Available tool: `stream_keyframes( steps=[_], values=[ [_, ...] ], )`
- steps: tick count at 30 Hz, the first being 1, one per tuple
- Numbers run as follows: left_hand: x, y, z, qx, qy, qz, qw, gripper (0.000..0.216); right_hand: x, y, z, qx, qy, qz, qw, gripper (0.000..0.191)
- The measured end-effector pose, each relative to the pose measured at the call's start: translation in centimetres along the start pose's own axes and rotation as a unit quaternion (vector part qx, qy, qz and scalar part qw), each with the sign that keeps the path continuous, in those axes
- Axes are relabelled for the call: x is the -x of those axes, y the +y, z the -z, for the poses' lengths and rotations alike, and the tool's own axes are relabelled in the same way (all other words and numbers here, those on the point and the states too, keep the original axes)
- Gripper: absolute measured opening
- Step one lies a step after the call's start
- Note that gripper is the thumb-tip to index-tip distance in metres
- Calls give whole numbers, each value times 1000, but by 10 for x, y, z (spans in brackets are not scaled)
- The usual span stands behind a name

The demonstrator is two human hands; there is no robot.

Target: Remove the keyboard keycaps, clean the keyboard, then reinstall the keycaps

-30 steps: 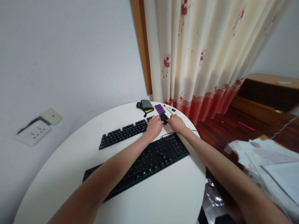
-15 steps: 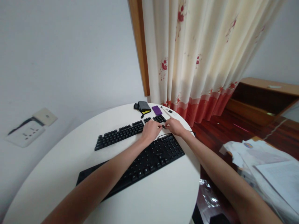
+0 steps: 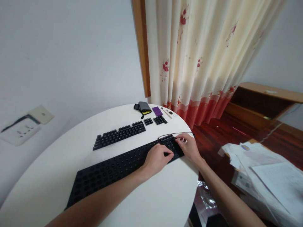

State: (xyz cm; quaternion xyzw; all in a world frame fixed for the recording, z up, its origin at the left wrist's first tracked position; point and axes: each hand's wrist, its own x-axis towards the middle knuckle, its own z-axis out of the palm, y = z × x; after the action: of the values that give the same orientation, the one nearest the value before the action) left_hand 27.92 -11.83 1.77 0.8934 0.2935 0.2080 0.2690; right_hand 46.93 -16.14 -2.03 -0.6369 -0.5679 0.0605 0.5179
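Both your hands have shifted from beside the loose keys to the keyboard, at its two o'clock end. Your left hand bends over it, thumb and fingertip drawn together; your right hand sits at two o'clock from that. I cannot tell whether either grip holds anything. Across the tabletop, the loose keys lie at twelve o'clock from the keyboard.

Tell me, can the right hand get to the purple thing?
Probably yes. The purple thing lies uncovered beyond the right hand, with only a thin cable and some low keys between, which the hand could likely pass over.
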Motion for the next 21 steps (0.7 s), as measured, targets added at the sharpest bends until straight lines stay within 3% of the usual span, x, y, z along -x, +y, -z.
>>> stream_keyframes(
  steps=[10, 21],
  values=[
    [11, 3, -4, -76, 27, -62, 995, 11, 13, 2, 4, -15, 24, -25, 999, 12],
    [17, 9, -7, -197, 5, -114, 974, 18, 14, 6, 2, -28, 45, -45, 998, 11]
  ],
)
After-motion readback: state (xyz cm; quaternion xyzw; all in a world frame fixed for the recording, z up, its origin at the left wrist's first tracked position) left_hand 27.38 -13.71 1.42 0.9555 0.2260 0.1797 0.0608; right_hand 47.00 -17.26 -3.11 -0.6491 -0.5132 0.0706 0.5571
